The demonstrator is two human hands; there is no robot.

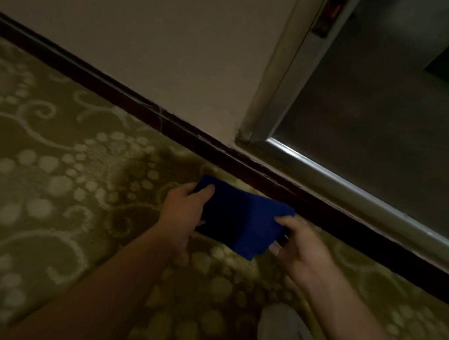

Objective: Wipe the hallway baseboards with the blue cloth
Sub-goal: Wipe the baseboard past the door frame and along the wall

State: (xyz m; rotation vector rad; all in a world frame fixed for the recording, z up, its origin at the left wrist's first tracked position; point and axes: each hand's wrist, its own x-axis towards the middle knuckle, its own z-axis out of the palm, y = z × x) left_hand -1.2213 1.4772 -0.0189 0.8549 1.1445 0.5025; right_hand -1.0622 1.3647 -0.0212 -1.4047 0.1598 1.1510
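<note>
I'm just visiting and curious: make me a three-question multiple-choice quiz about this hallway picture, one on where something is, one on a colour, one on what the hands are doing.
1. Where is the cloth?
A. Held above the carpet, near the baseboard
B. Draped over the door frame
C. Lying under the shoe

2. What colour is the baseboard?
A. White
B. Dark reddish brown
C. Bright green

3. How is the cloth held?
A. By the left hand only
B. By no hand
C. By both hands, one at each end

Answers:
1 A: the blue cloth sits over the patterned carpet, just short of the baseboard.
2 B: the strip under the wall looks dark reddish brown.
3 C: the left hand and the right hand each grip an end.
</note>
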